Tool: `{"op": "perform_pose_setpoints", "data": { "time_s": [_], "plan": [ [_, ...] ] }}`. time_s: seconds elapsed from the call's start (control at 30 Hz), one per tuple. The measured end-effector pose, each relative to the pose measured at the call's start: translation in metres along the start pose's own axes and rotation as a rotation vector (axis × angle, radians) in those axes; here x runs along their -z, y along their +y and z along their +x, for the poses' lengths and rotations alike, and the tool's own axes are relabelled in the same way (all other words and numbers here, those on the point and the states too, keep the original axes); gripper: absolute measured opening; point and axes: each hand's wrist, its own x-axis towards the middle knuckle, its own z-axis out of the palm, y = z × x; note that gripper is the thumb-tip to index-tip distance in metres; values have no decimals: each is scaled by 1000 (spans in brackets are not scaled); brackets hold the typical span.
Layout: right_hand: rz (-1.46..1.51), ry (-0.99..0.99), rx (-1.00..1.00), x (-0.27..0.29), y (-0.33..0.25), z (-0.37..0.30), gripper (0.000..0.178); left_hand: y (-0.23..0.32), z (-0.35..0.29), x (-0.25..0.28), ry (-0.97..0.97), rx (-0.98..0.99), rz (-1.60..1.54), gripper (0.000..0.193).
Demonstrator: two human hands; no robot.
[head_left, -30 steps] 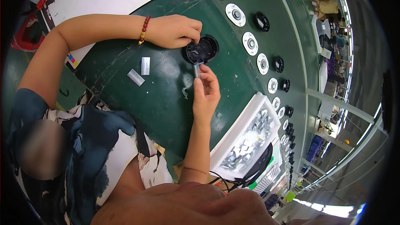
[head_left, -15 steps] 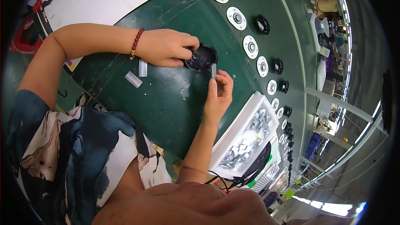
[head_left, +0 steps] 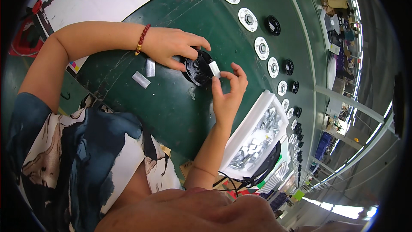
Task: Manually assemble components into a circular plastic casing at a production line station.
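Note:
My left hand (head_left: 169, 47), with a beaded red bracelet on the wrist, reaches over a round black plastic part (head_left: 198, 71) and grips its rim by thumb and fingers. The part lies on the green table, its hollow side up. At the part's right edge, my right hand (head_left: 229, 90) has its thumb and index finger closed at the end of a small silver rectangular metal block (head_left: 214, 69); its other fingers are lifted. Two similar blocks, one upright (head_left: 150, 67) and one slanted (head_left: 140, 80), lie below my left wrist.
A white bin (head_left: 227, 157) of metal blocks stands beside my right forearm. White discs with dark centres (head_left: 248, 19) and black round parts (head_left: 273, 25) form rows along the far side of the green table. A white sheet (head_left: 103, 0) covers the upper left.
The black part has turned and moved slightly left and down, showing its hollow inside. The block has tilted, its broad face now visible against the part's edge. My left index finger has stretched out.

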Motion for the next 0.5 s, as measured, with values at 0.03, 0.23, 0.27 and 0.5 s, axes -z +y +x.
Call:
{"op": "perform_pose_setpoints", "data": {
  "time_s": [0.03,0.23,0.27,0.5],
  "plan": [
    [-2,-1,-1,0,1,0,22,-1,-1,-1,2,-1,-2,25],
    [169,122,-126,0,14,-7,16,3,1,4,52,-68,216,30],
    [170,124,-125,-1,18,-8,16,10,2,4,76,-21,200,27],
    [821,16,-481,-5,17,-10,11,-21,4,7,188,-99,418,20]
  ]
}}
